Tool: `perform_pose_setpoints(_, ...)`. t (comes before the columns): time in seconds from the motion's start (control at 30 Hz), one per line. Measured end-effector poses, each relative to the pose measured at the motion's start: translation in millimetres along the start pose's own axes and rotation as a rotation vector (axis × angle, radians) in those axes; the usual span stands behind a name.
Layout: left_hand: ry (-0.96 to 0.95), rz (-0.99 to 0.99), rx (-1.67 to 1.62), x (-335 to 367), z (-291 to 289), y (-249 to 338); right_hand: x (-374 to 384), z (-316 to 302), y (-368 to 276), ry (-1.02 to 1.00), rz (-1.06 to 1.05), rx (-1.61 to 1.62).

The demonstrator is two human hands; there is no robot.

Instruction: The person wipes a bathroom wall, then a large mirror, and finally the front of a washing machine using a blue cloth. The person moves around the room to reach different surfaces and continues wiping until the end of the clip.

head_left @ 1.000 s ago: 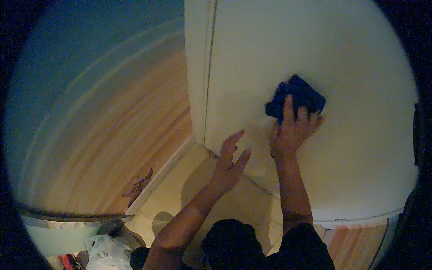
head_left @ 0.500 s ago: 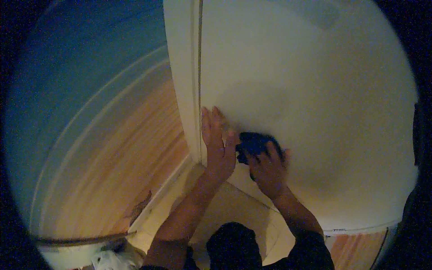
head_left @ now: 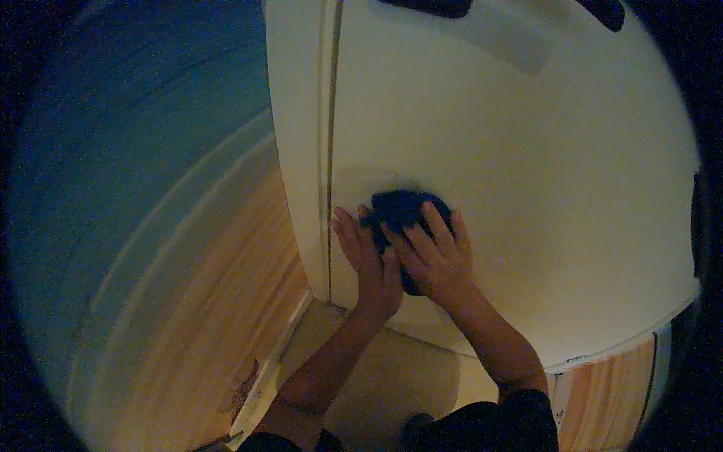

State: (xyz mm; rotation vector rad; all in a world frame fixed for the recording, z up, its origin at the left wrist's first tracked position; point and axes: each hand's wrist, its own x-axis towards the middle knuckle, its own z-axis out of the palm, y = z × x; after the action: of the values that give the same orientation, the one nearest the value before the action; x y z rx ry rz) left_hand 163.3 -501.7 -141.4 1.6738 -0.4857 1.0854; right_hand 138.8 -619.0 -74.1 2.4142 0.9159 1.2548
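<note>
A white door [head_left: 542, 173] stands in front of me. Against it my right hand [head_left: 440, 260] presses a dark blue cloth [head_left: 407, 203], its fingers spread over the bunched fabric. Close on the left, my left hand [head_left: 369, 264] rests on the door's surface near its left edge, fingers stretched out. The cloth's left end comes up against the left fingers, and I cannot tell whether they touch it. Part of the cloth is hidden under the right hand.
A pale door frame [head_left: 297, 151] runs down the left side. Beyond it is a wall [head_left: 196, 279], blue-green above and streaked orange-brown below. A dark object [head_left: 433, 6] shows at the top of the door. Tan floor [head_left: 376, 377] lies below my arms.
My right hand and the cloth have moved up and left, closer to my left hand. The left hand sits slightly lower in the picture. The view has shifted, showing dark shapes at the top.
</note>
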Motion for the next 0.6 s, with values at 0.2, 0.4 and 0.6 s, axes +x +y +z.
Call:
perform_pose_setpoints(0.2,-0.172,-0.218,-0.022,1,-5,14,-1,-48,43,0.157,0.037,-0.185)
perform_pose_setpoints(0.4,-0.199,-0.39,-0.194,6,-23,21,104,-75,55,0.341,0.261,-0.205)
perform_pose_setpoints(0.6,-0.257,-0.621,-0.295,-7,-11,26,87,-26,23,0.126,-0.018,0.035)
